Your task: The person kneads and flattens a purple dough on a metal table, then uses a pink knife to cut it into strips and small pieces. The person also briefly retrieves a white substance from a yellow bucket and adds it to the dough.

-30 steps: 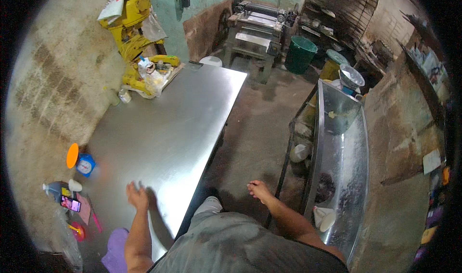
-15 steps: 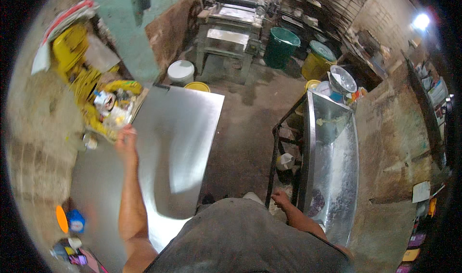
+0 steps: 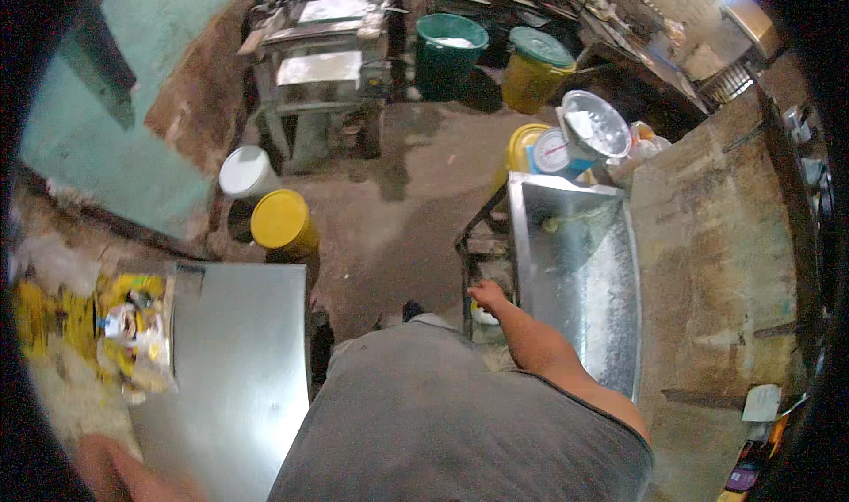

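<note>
Worktop (image 3: 234,343): lower in view than before.
Right hand (image 3: 484,296): curled, just left of trough (image 3: 523,228); whether holding something, I cannot tell.
Left hand: lost in blur of arm (image 3: 124,477); grip cannot be told.
Floor (image 3: 371,254): careful steps, hand clear of trough, seem best.

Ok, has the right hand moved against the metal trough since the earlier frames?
Yes, forward: the right hand now shows nearer the far end of the metal trough than in both earlier frames.
</note>
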The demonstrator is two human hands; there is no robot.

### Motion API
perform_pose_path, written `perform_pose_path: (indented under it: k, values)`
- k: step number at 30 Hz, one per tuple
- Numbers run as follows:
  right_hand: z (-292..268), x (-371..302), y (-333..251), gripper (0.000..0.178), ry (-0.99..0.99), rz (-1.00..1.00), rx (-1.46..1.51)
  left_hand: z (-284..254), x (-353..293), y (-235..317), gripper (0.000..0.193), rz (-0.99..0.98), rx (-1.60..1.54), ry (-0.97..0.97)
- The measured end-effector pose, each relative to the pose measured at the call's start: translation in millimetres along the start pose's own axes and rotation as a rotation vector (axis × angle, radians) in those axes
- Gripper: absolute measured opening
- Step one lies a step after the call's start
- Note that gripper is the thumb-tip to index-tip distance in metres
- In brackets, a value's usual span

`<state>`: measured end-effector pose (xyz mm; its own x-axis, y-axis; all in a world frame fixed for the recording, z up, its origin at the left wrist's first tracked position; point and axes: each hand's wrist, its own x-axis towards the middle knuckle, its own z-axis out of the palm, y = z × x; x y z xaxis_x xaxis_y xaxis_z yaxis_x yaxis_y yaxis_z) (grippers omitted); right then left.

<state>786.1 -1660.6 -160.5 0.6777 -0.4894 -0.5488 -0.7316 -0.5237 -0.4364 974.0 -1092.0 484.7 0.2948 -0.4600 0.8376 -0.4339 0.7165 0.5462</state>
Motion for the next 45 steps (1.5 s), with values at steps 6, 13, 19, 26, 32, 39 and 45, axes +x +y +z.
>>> perform_pose_path:
  k: [6, 13, 19, 26, 32, 39, 45]
  values:
    - [-111.5, 105.6, -132.3, 0.036, -0.003, -0.015, -0.003, -49.0, -88.1, -220.9, 0.034, -1.054, 0.265, 0.066]
    - [-106.2, 217.3, -224.1, 0.036, -0.172, -0.244, -0.206, -101.9, -247.7, -384.8, 0.035, -1.681, 0.262, -0.343]
    - [-156.4, 262.4, -331.6, 0.032, -0.316, -0.054, -0.153, -163.5, -254.1, -418.6, 0.036, -1.76, 0.121, -0.42]
    - [-169.1, 388.5, -427.0, 0.031, -0.307, -0.047, -0.138, -224.6, -193.0, -416.8, 0.038, -1.689, 0.205, -0.052]
    - [-141.3, 559.8, -476.2, 0.038, -0.488, -0.537, -0.381, -263.8, -108.1, -385.6, 0.039, -1.386, 0.513, 0.528]
    - [-104.1, 617.4, -697.7, 0.039, -0.509, -0.603, -0.579, -268.8, 80.5, -270.6, 0.041, -0.612, 1.178, 0.911]
    - [-30.1, 621.2, -826.8, 0.032, -0.713, -0.645, -0.414, -340.2, 135.0, -263.0, 0.043, -0.22, 1.471, 1.112]
